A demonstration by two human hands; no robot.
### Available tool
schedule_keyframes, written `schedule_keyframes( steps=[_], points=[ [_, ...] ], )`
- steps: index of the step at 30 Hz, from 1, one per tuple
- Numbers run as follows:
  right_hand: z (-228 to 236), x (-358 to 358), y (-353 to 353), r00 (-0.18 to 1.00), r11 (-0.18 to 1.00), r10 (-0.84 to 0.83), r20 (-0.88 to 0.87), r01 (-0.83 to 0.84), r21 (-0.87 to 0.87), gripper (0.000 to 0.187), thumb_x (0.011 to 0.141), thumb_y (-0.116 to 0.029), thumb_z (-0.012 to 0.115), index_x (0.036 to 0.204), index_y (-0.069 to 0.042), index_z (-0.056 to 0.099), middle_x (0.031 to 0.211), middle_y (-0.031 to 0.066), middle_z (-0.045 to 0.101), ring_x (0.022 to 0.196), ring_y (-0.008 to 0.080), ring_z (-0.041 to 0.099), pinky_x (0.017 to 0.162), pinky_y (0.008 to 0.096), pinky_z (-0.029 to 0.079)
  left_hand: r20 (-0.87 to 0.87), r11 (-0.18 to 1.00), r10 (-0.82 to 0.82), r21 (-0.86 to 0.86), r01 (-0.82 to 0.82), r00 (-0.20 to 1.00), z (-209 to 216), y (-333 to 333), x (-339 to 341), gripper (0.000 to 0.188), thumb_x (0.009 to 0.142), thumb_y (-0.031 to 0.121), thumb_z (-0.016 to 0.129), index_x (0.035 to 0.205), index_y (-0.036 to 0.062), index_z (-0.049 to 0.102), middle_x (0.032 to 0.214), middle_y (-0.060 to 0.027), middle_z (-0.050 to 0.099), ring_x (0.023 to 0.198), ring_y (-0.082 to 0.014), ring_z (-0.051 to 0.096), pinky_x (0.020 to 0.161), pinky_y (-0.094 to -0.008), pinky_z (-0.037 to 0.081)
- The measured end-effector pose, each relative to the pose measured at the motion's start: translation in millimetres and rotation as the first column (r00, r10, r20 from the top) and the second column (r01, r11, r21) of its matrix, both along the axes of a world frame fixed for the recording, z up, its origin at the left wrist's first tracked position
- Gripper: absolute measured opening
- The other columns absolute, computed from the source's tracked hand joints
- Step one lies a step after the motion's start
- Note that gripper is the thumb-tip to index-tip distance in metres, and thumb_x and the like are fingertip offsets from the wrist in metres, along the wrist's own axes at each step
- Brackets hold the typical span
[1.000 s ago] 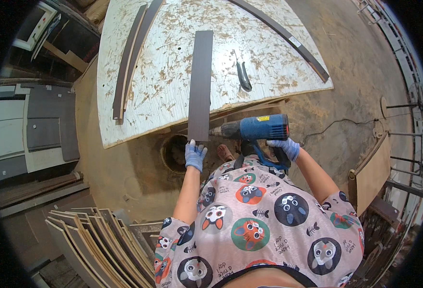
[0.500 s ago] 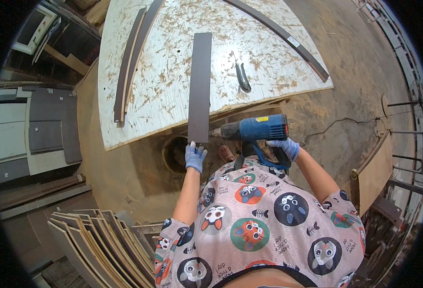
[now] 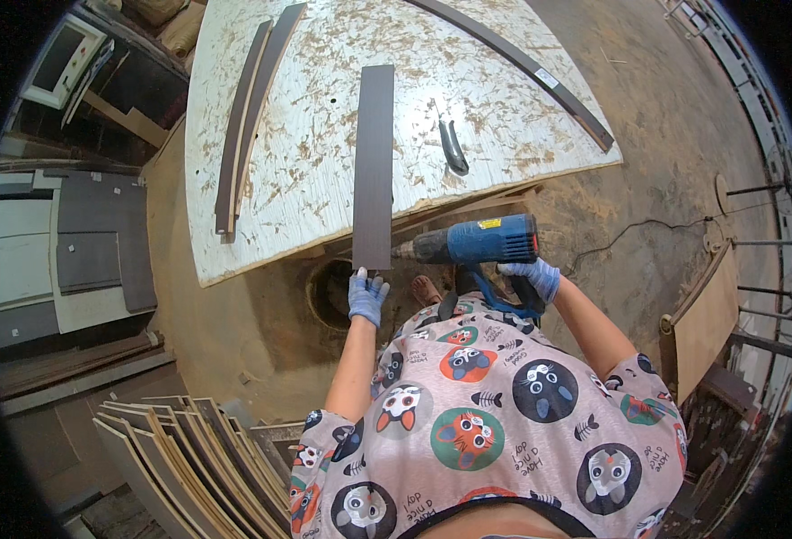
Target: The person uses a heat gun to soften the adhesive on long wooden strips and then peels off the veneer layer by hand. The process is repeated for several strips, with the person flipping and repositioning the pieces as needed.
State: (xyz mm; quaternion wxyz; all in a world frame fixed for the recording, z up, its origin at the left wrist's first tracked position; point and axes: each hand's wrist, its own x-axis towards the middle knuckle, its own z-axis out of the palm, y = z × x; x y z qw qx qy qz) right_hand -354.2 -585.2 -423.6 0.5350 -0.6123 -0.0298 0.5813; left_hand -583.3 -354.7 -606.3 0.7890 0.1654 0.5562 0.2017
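Note:
A long dark brown board [image 3: 374, 162] lies on the white worktable, its near end sticking out past the table edge. My left hand [image 3: 366, 298], in a pale blue glove, grips that near end with its fingertips; the contact is partly hidden. Gloved alike, my right hand [image 3: 534, 278] is wrapped round the handle of a blue heat gun [image 3: 479, 241]. The gun lies level, its metal nozzle pointing left at the board's right edge, close to the near end. Right of the board rests a dark-handled knife [image 3: 453, 148].
The scuffed white worktable [image 3: 311, 180] carries two dark strips [image 3: 243, 135] at the left and another long strip [image 3: 522, 61] at the right. A cord [image 3: 625, 235] runs off right. Panels [image 3: 176, 449] stand stacked at lower left. Under the table edge is a round dark container [image 3: 329, 296].
Hardly anything differs. The whole view has shifted slightly; both hands, the board and the heat gun keep the same places relative to each other.

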Motion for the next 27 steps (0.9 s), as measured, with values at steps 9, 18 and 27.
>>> schedule_keyframes(
  steps=[9,18,27],
  points=[
    [12.5,-1.6,4.7,1.000,1.000,-0.001,-0.015,0.001,0.004,0.039,0.067,-0.026,0.076,0.099,-0.012,0.059,0.080,0.0016,0.058,0.070,0.0143,0.055,0.064,0.0281,0.047,-0.005,1.000,-0.018,-0.019,0.018,1.000,-4.1,-4.4,4.0,0.019,0.079,0.031,0.065,0.092,0.0201,0.055,0.082,0.0014,0.055,0.071,-0.0175,0.056,0.069,-0.0389,0.052],
    [-0.1,-1.3,-0.7,0.995,0.997,-0.067,-0.075,0.070,0.045,0.036,0.069,-0.024,0.075,0.098,-0.011,0.059,0.080,0.0027,0.060,0.068,0.0140,0.058,0.062,0.0284,0.050,-0.048,0.999,-0.052,0.003,0.052,0.997,14.6,-27.3,-27.0,0.021,0.078,0.033,0.065,0.089,0.0193,0.054,0.079,0.0004,0.055,0.071,-0.0167,0.057,0.068,-0.0390,0.052],
    [-15.0,7.0,-7.0,0.983,0.999,-0.034,-0.183,0.038,0.018,0.051,0.070,-0.022,0.075,0.115,-0.009,0.055,0.102,0.0069,0.063,0.090,0.0193,0.060,0.082,0.0340,0.050,-0.034,1.000,-0.016,-0.019,0.015,0.999,21.3,-36.4,-50.8,0.023,0.075,0.032,0.068,0.089,0.0190,0.055,0.077,0.0001,0.056,0.070,-0.0166,0.057,0.068,-0.0403,0.052]
  ],
)
